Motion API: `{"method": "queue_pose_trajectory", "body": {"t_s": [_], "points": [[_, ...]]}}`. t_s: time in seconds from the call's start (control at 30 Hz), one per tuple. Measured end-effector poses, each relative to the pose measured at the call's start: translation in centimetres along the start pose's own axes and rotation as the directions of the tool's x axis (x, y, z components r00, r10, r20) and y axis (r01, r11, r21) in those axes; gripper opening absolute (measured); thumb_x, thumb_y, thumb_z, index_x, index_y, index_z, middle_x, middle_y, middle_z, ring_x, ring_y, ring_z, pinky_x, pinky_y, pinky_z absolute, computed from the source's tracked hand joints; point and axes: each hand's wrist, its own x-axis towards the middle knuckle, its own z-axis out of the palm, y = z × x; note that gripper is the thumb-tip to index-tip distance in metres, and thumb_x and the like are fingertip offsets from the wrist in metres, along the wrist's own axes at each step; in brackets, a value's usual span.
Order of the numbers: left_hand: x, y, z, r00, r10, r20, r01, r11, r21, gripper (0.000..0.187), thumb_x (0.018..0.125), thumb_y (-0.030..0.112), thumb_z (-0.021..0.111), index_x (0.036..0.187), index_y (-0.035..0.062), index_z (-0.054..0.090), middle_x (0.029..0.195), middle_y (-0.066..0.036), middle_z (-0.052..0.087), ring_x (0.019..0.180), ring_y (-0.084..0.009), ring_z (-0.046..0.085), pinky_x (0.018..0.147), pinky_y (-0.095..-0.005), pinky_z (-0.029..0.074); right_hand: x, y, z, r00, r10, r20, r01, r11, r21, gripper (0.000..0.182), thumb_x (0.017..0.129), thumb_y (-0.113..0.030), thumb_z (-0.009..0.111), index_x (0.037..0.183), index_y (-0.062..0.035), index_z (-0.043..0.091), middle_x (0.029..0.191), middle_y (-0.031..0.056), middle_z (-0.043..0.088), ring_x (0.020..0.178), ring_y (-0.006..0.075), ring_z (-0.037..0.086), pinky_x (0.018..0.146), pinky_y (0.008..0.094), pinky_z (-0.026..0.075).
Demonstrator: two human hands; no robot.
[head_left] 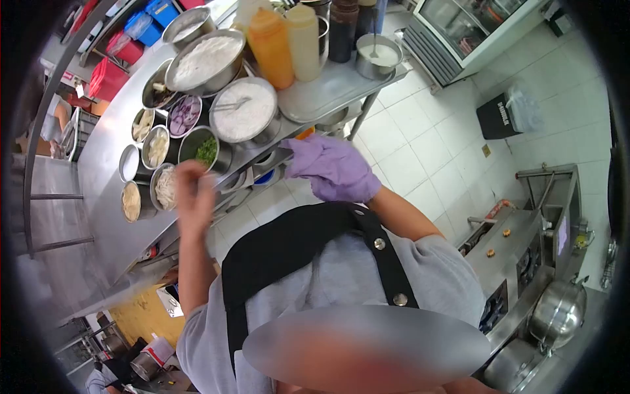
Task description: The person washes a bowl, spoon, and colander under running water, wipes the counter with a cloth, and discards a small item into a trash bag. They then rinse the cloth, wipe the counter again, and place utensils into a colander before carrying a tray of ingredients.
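Observation:
My left hand (195, 194) is blurred over the near edge of the steel table, beside a pot of pale shreds (165, 188) and below a pot of chopped green herbs (206, 152). Its fingers are too smeared to show whether they hold anything. A purple cloth (331, 165) is bunched around my right hand, hiding the fingers; it hangs off the table's front edge. Chopped purple onion (184, 115) fills another pot. A bowl of white powder (244, 111) has a metal utensil in it.
A larger bowl of white powder (209, 62) stands further back. An orange squeeze bottle (270, 49) and a cream one (302, 43) stand on a metal tray (315, 98), near a small pot of white liquid (378, 56). A stove (505, 262) is at right.

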Motion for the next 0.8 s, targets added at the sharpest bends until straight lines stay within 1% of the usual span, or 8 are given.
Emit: {"method": "queue_pose_trajectory", "body": {"t_s": [0.13, 0.17, 0.27, 0.4, 0.53, 0.6, 0.7, 0.8], "points": [[2.9, 1.2, 15.9, 0.837, -0.018, 0.548, -0.096, 0.979, 0.18, 0.068, 0.07, 0.031, 0.076, 0.123, 0.0039, 0.044, 0.118, -0.015, 0.05, 0.107, -0.0306, 0.051, 0.093, -0.0414, 0.04, -5.6, 5.3, 2.2, 0.838, 0.472, 0.274, -0.505, 0.481, 0.716, 0.017, 0.077, -0.014, 0.058, 0.093, -0.0088, 0.057, 0.098, 0.0122, 0.057, 0.092, 0.0289, 0.055, 0.079, 0.0356, 0.044], [3.3, 2.3, 19.3, 0.82, -0.118, 0.56, -0.089, 0.941, 0.328, 0.069, 0.069, 0.033, 0.076, 0.123, 0.0041, 0.043, 0.119, -0.016, 0.049, 0.111, -0.0318, 0.047, 0.094, -0.0428, 0.038, -6.3, 5.9, 1.7, 0.798, 0.495, 0.344, -0.564, 0.412, 0.716, 0.015, 0.076, -0.013, 0.058, 0.09, -0.0083, 0.057, 0.096, 0.0135, 0.056, 0.089, 0.0291, 0.054, 0.077, 0.0362, 0.044], [4.3, 3.3, 27.9, 0.839, -0.149, 0.524, -0.167, 0.845, 0.509, 0.071, 0.067, 0.035, 0.076, 0.122, 0.0051, 0.043, 0.121, -0.016, 0.047, 0.117, -0.0333, 0.041, 0.094, -0.0448, 0.033, -7.2, 7.2, -1.7, 0.888, 0.433, 0.153, -0.452, 0.883, 0.126, 0.016, 0.074, -0.012, 0.059, 0.088, -0.0072, 0.054, 0.09, 0.0153, 0.055, 0.085, 0.0297, 0.055, 0.071, 0.0365, 0.045], [6.3, 5.7, 31.3, 0.733, 0.018, 0.68, -0.387, 0.833, 0.395, 0.068, 0.066, 0.034, 0.075, 0.121, 0.0085, 0.045, 0.122, -0.014, 0.047, 0.119, -0.0311, 0.039, 0.092, -0.0445, 0.031, -12.2, 10.6, -0.8, 0.884, 0.467, 0.015, -0.464, 0.881, -0.094, 0.013, 0.075, -0.015, 0.058, 0.083, -0.0057, 0.056, 0.087, 0.0151, 0.056, 0.078, 0.0273, 0.056, 0.064, 0.0372, 0.046], [11.6, 7.5, 31.2, 0.267, 0.03, 0.963, -0.345, 0.936, 0.067, 0.058, 0.069, 0.029, 0.074, 0.118, 0.0121, 0.048, 0.113, -0.01, 0.052, 0.113, -0.0289, 0.044, 0.092, -0.0454, 0.033, -9.6, 9.3, -6.1, 0.825, 0.529, 0.197, -0.424, 0.811, -0.404, 0.014, 0.076, -0.016, 0.055, 0.082, -0.0041, 0.061, 0.085, 0.0142, 0.057, 0.075, 0.0247, 0.058, 0.06, 0.0367, 0.047], [14.7, 3.8, 32.2, 0.188, 0.208, 0.96, -0.249, 0.955, -0.159, 0.05, 0.073, 0.027, 0.072, 0.116, 0.0136, 0.051, 0.105, -0.008, 0.056, 0.106, -0.0266, 0.049, 0.092, -0.044, 0.036, -9.8, 10.3, -8.6, 0.712, 0.673, 0.201, -0.69, 0.724, 0.019, 0.016, 0.076, -0.017, 0.056, 0.084, -0.004, 0.063, 0.084, 0.0142, 0.058, 0.075, 0.0243, 0.059, 0.059, 0.0363, 0.048], [19.5, 4.3, 34.0, 0.721, -0.313, 0.618, 0.514, 0.84, -0.174, 0.033, 0.079, 0.023, 0.069, 0.105, 0.0063, 0.055, 0.091, -0.006, 0.057, 0.084, -0.0192, 0.056, 0.076, -0.0352, 0.048, -12.4, 13.8, -8.8, 0.755, 0.635, 0.166, -0.652, 0.753, 0.085, 0.015, 0.074, -0.014, 0.056, 0.085, -0.0078, 0.065, 0.081, 0.0135, 0.058, 0.072, 0.0255, 0.061, 0.059, 0.0364, 0.049], [21.7, 2.9, 37.0, 0.659, -0.525, 0.539, 0.751, 0.417, -0.512, 0.023, 0.082, 0.016, 0.064, 0.096, 0.0029, 0.051, 0.083, -0.008, 0.053, 0.074, -0.0163, 0.055, 0.063, -0.0325, 0.051, -13.2, 15.9, -9.4, 0.784, 0.609, 0.117, -0.563, 0.778, -0.279, 0.023, 0.07, -0.005, 0.051, 0.088, -0.0126, 0.064, 0.077, 0.0128, 0.058, 0.07, 0.0281, 0.058, 0.063, 0.037, 0.046]]}}
